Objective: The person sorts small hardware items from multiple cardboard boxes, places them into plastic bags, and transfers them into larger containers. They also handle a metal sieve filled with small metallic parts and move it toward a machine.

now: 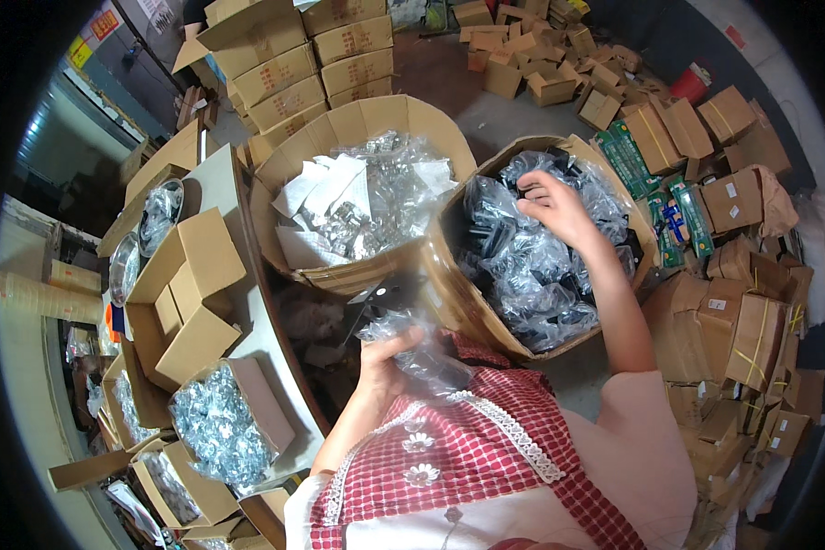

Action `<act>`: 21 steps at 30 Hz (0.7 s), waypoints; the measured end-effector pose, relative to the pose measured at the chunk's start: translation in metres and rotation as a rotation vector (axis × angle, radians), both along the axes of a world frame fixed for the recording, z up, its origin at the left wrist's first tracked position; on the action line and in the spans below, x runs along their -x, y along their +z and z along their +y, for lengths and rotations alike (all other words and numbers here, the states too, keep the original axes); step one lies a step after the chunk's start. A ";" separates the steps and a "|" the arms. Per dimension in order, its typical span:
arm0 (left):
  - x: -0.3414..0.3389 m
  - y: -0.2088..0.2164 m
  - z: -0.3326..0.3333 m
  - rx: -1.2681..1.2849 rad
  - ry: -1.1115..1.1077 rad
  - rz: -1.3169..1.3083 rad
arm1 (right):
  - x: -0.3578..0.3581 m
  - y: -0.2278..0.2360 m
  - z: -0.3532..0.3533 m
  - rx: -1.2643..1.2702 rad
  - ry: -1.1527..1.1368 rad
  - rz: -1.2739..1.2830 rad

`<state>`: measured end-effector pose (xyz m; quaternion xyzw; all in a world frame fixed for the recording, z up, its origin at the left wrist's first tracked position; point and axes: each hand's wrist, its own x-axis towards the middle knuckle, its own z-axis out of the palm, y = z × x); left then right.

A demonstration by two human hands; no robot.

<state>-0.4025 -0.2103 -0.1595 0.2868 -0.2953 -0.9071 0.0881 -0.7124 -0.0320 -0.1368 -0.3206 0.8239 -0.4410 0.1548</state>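
My left hand is closed around a crumpled clear plastic bag, in front of the apron. A dark flat piece shows blurred at the bag's upper end, and I cannot make out what it is. My right hand is over a cardboard box on the right, its fingers curved and a gap showing between thumb and fingers. That box is filled with clear bags of dark parts. The fingertips are close to the bags at the far side; whether they touch one is unclear.
A larger carton beside it holds shiny metal parts and white papers. On the left, a table carries an open carton and a box of bagged parts. Stacked cartons stand behind; more boxes crowd the right.
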 end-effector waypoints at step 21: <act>0.011 0.002 -0.003 -0.166 0.051 -0.082 | -0.007 -0.022 -0.055 -0.910 0.615 0.230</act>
